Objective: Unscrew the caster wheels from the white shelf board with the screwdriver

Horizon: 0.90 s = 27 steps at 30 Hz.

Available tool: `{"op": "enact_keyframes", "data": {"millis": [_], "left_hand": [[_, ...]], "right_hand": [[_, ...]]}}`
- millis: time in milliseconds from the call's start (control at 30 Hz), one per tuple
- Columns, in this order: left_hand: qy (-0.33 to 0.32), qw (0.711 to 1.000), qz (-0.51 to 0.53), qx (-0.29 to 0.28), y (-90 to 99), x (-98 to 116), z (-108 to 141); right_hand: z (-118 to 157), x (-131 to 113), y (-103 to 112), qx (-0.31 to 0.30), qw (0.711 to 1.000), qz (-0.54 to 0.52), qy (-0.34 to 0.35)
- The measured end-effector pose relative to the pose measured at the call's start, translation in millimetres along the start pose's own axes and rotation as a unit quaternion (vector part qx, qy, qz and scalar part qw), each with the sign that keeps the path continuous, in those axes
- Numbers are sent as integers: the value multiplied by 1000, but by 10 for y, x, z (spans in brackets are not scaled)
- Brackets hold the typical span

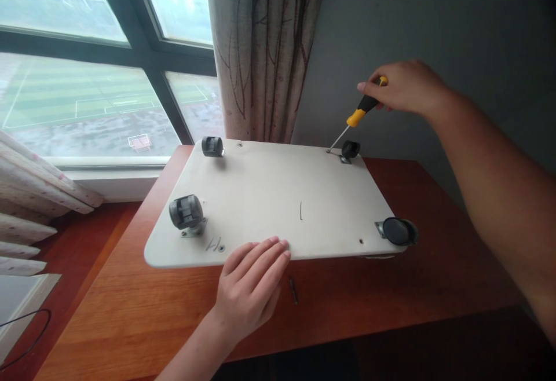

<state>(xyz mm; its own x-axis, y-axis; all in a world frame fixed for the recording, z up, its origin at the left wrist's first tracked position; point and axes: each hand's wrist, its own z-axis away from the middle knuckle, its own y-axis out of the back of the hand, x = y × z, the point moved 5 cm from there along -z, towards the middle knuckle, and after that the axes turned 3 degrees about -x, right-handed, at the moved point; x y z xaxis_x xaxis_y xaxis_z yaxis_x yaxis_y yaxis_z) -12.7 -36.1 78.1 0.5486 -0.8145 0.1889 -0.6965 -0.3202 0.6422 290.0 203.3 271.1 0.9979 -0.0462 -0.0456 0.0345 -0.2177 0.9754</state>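
Observation:
A white board (278, 196) lies on the wooden table with its casters facing up. My right hand (397, 87) is closed around the handle of a yellow and black screwdriver (357, 117), whose tip meets the board at its far edge, beside the far right caster (350, 149). My left hand (256, 277) rests on the board's near edge, fingers stretched out and holding nothing. A black caster (186, 212) stands at the near left, another (212, 146) at the far left, and one more (396, 231) at the near right. Screw heads show near two of the corners.
On the wooden table (182, 306), a loose screw (293, 290) lies in front of the board. Behind the board hangs a patterned curtain (264, 51) beside a grey wall (412, 16). A window is at the left, with a second curtain (26, 196) below it.

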Motion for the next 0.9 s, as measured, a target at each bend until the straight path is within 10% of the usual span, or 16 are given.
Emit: {"op": "enact_keyframes", "data": {"millis": [167, 733, 900], "left_hand": [[-2, 1000, -1, 0, -3, -4, 5], [-5, 1000, 3, 3, 3, 4, -2], [-2, 1000, 7, 2, 8, 3, -16]], "right_hand": [[-42, 0, -52, -50, 984, -161, 60], [-48, 24, -11, -12, 1000, -15, 15], [-70, 3, -69, -44, 981, -155, 109]]}}
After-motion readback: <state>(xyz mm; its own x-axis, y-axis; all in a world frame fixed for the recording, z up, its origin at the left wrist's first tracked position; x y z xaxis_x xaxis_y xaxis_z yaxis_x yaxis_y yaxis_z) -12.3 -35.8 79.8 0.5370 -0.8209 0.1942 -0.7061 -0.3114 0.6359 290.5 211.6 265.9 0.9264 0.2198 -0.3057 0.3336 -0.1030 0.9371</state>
